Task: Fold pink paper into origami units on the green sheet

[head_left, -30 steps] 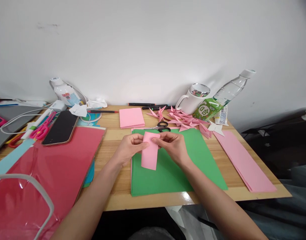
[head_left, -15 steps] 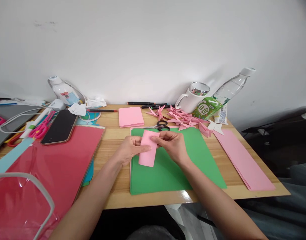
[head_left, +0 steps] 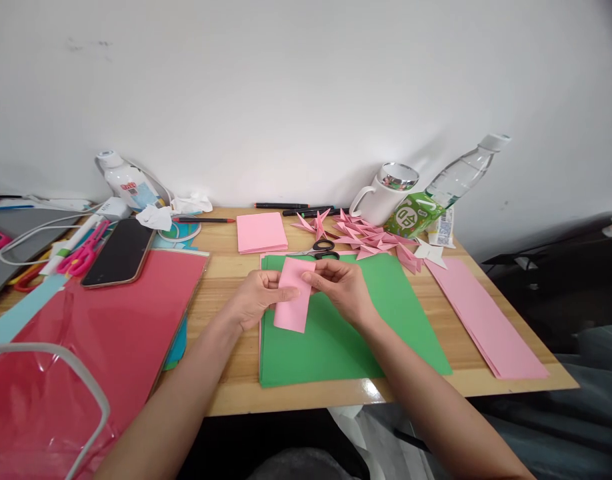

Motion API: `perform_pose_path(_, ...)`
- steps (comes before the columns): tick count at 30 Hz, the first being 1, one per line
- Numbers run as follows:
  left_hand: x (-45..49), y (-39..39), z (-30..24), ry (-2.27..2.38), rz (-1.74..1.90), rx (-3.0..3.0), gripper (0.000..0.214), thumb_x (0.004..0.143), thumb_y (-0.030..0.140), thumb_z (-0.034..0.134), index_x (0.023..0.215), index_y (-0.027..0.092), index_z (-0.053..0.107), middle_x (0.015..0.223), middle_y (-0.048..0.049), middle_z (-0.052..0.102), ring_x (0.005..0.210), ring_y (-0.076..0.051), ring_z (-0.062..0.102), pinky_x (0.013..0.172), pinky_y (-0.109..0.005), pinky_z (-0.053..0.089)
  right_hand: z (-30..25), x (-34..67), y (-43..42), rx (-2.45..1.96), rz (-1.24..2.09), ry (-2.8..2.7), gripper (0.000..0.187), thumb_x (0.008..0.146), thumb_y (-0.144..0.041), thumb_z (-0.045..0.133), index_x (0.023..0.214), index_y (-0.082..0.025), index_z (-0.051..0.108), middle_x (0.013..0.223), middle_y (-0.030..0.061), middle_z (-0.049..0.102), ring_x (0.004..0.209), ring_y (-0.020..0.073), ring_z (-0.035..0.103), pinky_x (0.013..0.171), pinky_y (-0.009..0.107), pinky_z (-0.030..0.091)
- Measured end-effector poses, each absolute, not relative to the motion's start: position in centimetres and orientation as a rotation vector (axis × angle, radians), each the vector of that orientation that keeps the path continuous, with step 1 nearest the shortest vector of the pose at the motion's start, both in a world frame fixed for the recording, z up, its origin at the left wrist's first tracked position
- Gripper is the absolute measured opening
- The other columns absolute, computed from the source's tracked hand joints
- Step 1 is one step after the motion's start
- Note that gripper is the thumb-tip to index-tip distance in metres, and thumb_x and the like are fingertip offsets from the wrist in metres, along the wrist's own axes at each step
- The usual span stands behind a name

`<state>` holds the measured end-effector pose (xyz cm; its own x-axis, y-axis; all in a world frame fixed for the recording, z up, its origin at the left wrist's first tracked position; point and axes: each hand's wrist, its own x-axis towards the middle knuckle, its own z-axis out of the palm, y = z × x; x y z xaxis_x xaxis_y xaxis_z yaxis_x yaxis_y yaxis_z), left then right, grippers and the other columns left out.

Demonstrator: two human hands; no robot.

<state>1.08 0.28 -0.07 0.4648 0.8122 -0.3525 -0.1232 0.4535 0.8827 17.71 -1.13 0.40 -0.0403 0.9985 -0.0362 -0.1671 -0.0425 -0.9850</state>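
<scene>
Paper (head_left: 292,315) is plain pink, a narrow rectangle, top leaning slightly right. Sits between left fingers (head_left: 286,294) and right fingers (head_left: 315,280), both grasping it. Left: gripping the left side, thumb flat across the front. Right: pinching the upper right edge, thumb in front. Lower part sticks out past the thumbs toward the wearer. Green sheets (head_left: 353,353) under the fingers; can't tell if paper touches them. Scissors (head_left: 316,253) just beyond right fingers, pink stack (head_left: 262,233) beyond left fingers.
</scene>
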Motion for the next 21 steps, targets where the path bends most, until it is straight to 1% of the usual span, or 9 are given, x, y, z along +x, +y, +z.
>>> perform_pose_path(2, 0.95, 0.38, 0.00, 0.876, 0.684, 0.892, 0.037, 0.056, 0.026, 0.082, 0.089, 0.012, 0.071, 0.086, -0.0100, 0.073, 0.071, -0.018, 0.066, 0.065, -0.027, 0.049, 0.47, 17.75, -1.18, -1.083, 1.351, -1.142, 0.030, 0.058, -0.044, 0.078, 0.065, -0.017, 0.069, 0.058, -0.0025, 0.062, 0.054, 0.0109, 0.057, 0.056, 0.028, 0.056)
perform_pose_path(4, 0.87, 0.47, 0.10, 0.852, 0.689, 0.880, 0.038, 0.057, 0.026, 0.082, 0.091, 0.012, 0.071, 0.086, -0.0106, 0.073, 0.075, -0.020, 0.067, 0.068, -0.028, 0.049, 0.53, 17.79, -1.21, -1.081, 1.357, -1.163, 0.030, 0.060, -0.045, 0.076, 0.066, -0.017, 0.069, 0.060, -0.0024, 0.063, 0.054, 0.0113, 0.059, 0.057, 0.028, 0.057)
perform_pose_path(6, 0.83, 0.52, 0.20, 0.834, 0.699, 0.883, 0.038, 0.057, 0.027, 0.082, 0.091, 0.012, 0.072, 0.087, -0.0103, 0.073, 0.076, -0.020, 0.067, 0.067, -0.027, 0.049, 0.57, 17.84, -1.23, -1.090, 1.364, -1.151, 0.029, 0.060, -0.044, 0.076, 0.068, -0.017, 0.070, 0.059, -0.0021, 0.065, 0.053, 0.0112, 0.059, 0.055, 0.027, 0.056)
perform_pose_path(10, 0.76, 0.53, 0.30, 0.855, 0.715, 0.885, 0.035, 0.056, 0.028, 0.083, 0.086, 0.012, 0.072, 0.081, -0.0090, 0.073, 0.068, -0.016, 0.064, 0.061, -0.025, 0.047, 0.64, 17.94, -1.24, -1.103, 1.378, -1.130, 0.028, 0.060, -0.043, 0.077, 0.067, -0.017, 0.070, 0.055, -0.0012, 0.065, 0.048, 0.0104, 0.059, 0.051, 0.025, 0.053)
perform_pose_path(13, 0.76, 0.47, 0.46, 0.855, 0.707, 0.877, 0.035, 0.055, 0.027, 0.083, 0.085, 0.012, 0.072, 0.081, -0.0093, 0.072, 0.067, -0.017, 0.064, 0.061, -0.025, 0.047, 0.70, 17.95, -1.27, -1.101, 1.382, -1.128, 0.028, 0.059, -0.043, 0.078, 0.065, -0.016, 0.069, 0.054, -0.0013, 0.065, 0.046, 0.0099, 0.058, 0.049, 0.024, 0.052)
perform_pose_path(21, 0.82, 0.56, 0.19, 0.880, 0.739, 0.873, 0.038, 0.052, 0.027, 0.084, 0.084, 0.012, 0.072, 0.080, -0.0087, 0.073, 0.067, -0.017, 0.065, 0.061, -0.025, 0.048, 0.80, 18.01, -1.29, -1.121, 1.389, -1.163, 0.028, 0.060, -0.042, 0.077, 0.067, -0.016, 0.070, 0.054, -0.0012, 0.064, 0.047, 0.0096, 0.057, 0.049, 0.023, 0.051)
